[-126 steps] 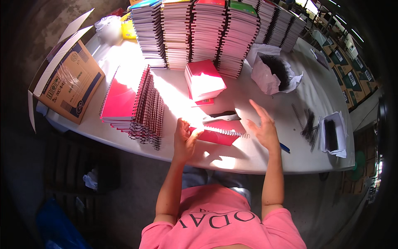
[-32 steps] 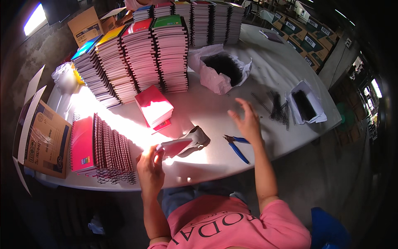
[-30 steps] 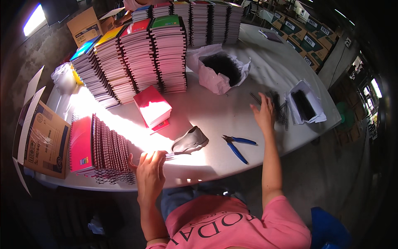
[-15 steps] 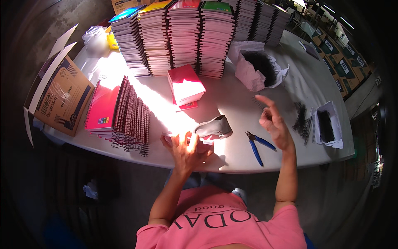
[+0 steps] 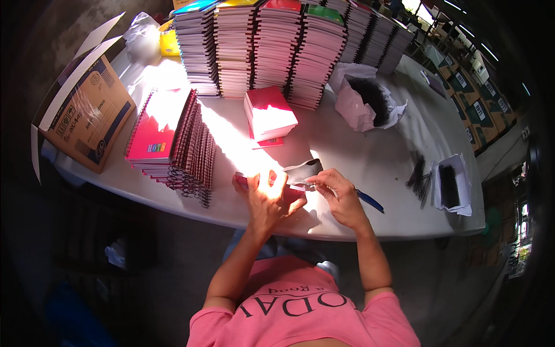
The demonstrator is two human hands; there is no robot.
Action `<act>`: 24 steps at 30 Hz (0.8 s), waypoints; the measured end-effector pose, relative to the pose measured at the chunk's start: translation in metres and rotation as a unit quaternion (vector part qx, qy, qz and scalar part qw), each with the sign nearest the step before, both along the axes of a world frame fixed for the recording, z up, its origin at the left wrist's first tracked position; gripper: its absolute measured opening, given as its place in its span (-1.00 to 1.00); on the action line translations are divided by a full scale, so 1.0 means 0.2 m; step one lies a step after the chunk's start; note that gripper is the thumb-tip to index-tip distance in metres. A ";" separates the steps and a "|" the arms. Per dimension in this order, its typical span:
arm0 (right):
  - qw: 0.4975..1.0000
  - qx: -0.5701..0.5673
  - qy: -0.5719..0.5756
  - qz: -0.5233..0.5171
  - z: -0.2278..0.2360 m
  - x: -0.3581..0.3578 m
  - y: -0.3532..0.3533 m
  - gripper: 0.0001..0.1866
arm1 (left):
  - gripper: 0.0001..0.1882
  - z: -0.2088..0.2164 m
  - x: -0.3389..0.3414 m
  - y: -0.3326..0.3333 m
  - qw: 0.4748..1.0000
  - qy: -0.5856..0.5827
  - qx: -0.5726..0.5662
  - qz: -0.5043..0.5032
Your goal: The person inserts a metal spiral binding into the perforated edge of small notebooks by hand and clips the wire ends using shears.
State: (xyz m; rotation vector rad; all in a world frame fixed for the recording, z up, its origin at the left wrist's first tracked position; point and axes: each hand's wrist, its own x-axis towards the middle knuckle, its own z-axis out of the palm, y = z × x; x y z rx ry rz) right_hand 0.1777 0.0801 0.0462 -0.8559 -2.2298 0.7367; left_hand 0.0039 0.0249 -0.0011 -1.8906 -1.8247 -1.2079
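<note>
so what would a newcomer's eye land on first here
Probably the tall notebook stacks at the back of the table, topped in blue, yellow, red and green. Next, the glaring sunlight slanting across the tabletop toward the left hand, which holds a red notebook by the near edge, the right hand just beside it.

Pink T-shirt (image 5: 289,327), short plain sleeves (image 5: 393,317). Dark lettering (image 5: 289,309) across front: large capitals in curved row, smaller, slimmer row nearer hem, thin wavy line between. Forearms (image 5: 236,265), left hand (image 5: 267,202) and right hand (image 5: 343,201) all bare. Blue-grey trousers (image 5: 254,250) below hem, mostly shadowed, finer details too dark to tell.
</note>
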 end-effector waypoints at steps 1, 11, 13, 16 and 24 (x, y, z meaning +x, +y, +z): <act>1.000 -0.016 0.005 0.005 0.00 -0.01 -0.01 -0.78 | -0.45 0.01 0.00 0.00 1.000 -0.004 -0.005 -0.012; 0.981 -0.154 0.029 0.113 0.01 0.03 0.04 -0.70 | -0.43 0.07 -0.02 -0.03 1.000 -0.007 -0.015 -0.016; 0.942 -0.310 -0.038 0.122 0.04 0.06 0.05 -0.65 | -0.41 0.07 -0.02 -0.04 0.999 0.004 -0.032 0.002; 0.959 -0.282 -0.018 0.028 0.08 -0.02 -0.01 -0.58 | -0.39 0.04 -0.02 -0.04 0.997 0.030 -0.069 0.033; 0.989 -0.077 -0.060 0.109 0.04 -0.02 0.03 -0.65 | -0.51 0.02 -0.07 -0.05 0.991 0.090 -0.050 0.081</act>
